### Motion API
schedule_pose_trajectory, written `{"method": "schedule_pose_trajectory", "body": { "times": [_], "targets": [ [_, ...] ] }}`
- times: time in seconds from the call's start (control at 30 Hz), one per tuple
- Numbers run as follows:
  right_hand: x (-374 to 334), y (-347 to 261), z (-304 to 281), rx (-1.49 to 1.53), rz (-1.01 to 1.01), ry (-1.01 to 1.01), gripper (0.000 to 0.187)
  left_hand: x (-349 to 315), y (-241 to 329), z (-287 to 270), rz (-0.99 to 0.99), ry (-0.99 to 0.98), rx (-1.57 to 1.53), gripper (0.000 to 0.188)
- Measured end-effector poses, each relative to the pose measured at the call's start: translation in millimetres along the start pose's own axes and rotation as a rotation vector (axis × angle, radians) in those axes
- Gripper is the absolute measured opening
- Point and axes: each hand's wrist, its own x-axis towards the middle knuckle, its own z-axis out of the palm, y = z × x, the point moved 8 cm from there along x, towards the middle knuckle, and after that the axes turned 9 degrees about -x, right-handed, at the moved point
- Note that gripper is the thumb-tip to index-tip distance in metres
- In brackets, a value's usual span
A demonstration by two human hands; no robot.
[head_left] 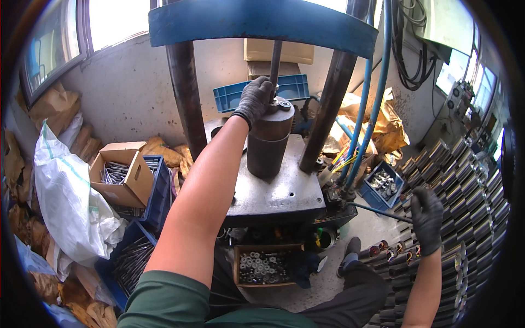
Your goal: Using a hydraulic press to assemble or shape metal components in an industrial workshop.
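My left hand (255,101), in a dark grey glove, reaches to the top of an upright dark metal cylinder (268,156). Its fingers are closed beside the lower end of a thin vertical press rod (276,60); what they grip is hidden behind them. A small dark ring (285,105) lies on the cylinder's top face, right of those fingers. The cylinder stands on the press's steel table (273,192). Off to the right, my right hand (427,220), also gloved, is curled at the end of a blue lever (380,211) coming from the press.
Dark posts (186,104) and a blue crossbeam (262,23) frame the press. An open box of small round parts (265,247) sits below its table. At left are a carton of metal rods (141,177) and a white sack (68,191). Stacked metal tubes (465,202) fill the right side.
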Motion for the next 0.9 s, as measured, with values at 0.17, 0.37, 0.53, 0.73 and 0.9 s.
{"method": "schedule_pose_trajectory", "body": {
  "times": [0.17, 0.37, 0.53, 0.73, 0.9],
  "targets": [
    [85, 63, 22, 0.02, 0.109, 0.059, 0.033, 2, -7, -7, 0.008, 0.009, 0.022, 0.034],
    [128, 86, 37, 0.18, 0.125, 0.163, 0.036, -7, 4, 5, 0.017, 0.013, -0.066, 0.031],
    [136, 53, 39, -0.223, 0.157, 0.015, 0.023, -7, 3, -34, 0.206, 0.209, -0.478, 0.029],
    [134, 61, 37, -0.243, 0.192, 0.007, 0.021, -17, 17, -26, 0.245, 0.271, -0.197, 0.029],
    [135, 59, 39, -0.274, 0.297, -0.102, 0.052, -18, 17, -1, 0.091, 0.071, -0.234, 0.027]
  ]
}}
